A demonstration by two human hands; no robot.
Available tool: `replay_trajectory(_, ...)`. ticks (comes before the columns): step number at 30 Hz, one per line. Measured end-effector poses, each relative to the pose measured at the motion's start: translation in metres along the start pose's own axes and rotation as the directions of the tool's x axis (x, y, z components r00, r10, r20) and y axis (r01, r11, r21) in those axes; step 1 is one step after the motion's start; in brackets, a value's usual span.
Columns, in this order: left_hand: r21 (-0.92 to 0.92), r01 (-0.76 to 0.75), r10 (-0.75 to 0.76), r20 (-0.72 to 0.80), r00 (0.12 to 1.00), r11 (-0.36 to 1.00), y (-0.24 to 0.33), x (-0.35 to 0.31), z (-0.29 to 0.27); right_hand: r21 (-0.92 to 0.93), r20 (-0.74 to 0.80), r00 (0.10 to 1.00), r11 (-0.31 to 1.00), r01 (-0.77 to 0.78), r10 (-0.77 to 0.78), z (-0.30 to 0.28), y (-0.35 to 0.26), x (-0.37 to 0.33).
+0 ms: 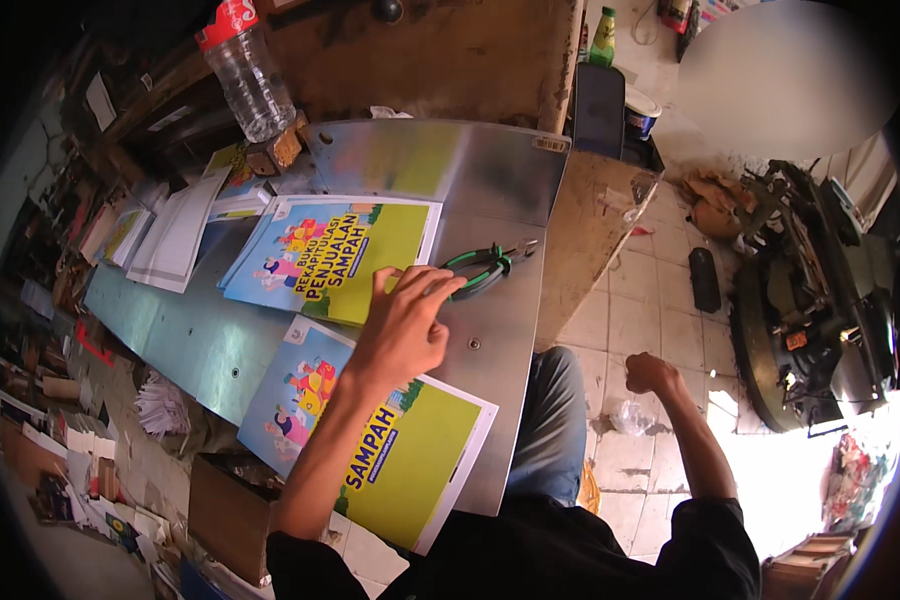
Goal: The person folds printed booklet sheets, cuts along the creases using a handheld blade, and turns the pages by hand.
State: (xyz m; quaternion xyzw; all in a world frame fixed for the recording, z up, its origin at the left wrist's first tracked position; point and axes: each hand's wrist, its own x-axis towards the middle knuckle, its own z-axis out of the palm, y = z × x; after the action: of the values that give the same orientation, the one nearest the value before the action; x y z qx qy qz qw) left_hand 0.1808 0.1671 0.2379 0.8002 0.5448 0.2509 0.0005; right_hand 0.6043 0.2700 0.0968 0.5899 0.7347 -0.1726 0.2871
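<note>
Cluttered workshop with pale tiled floor (620,320), dark machinery (805,310) to the right, papers and cartons along the left. Smooth metal sheet (495,365) as work surface, apparently for a hard, flat bed beneath loose print.

Far stack (310,250) and near stack (440,460) of printed sheets on the metal, both blue to the left and green to the right. Lie face up and the same way round, probably for easy checking and uniform handling. Slightly stepped edges on the far stack; not fully squared. Near stack partly hidden beneath the left forearm (325,460).

Pliers (503,258) with green-and-black handles on bare metal, just right of the far stack. Point nose to the far right, handles toward the left hand (410,315); by judgement, an arrangement suited to ready pick-up.

Left hand over the far stack's near right corner, fingers bent, tips at the handle ends. Appears to touch them; cannot tell whether gripping. Right hand (655,373) well apart, above the floor to the right of the jean-clad leg (550,425), curled into a loose fist. Shows nothing held; inside of the fist hidden. Presumably out to the side for lack of need at the sheet.

Clear jar with red lid (250,90) beyond the far stack, beside a wooden block (278,150), likely out of the working area deliberately.
</note>
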Motion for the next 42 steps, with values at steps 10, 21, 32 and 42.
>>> replay_trajectory(10,0.297,0.660,-0.693,0.007,0.721,0.690,-0.052,-0.041,0.039,0.234,-0.386,0.920,0.958,0.164,-0.063,-0.061,-0.003,-0.075)
replay_trajectory(21,0.099,0.751,-0.714,-0.247,0.654,0.653,0.011,-0.123,-0.045,0.006,-0.860,0.300,0.579,0.815,-0.414,-0.144,-0.157,-0.019)
replay_trajectory(32,-0.938,0.325,-0.992,0.117,-0.038,-0.123,0.046,-0.283,-0.002,-0.042,-0.918,0.278,0.767,0.641,-0.283,-0.165,-0.193,0.018)
replay_trajectory(42,-0.929,0.220,-0.949,-0.261,0.179,0.297,0.057,-0.302,0.001,0.681,-0.408,0.414,0.032,0.732,-0.814,-0.130,-0.248,-0.112)
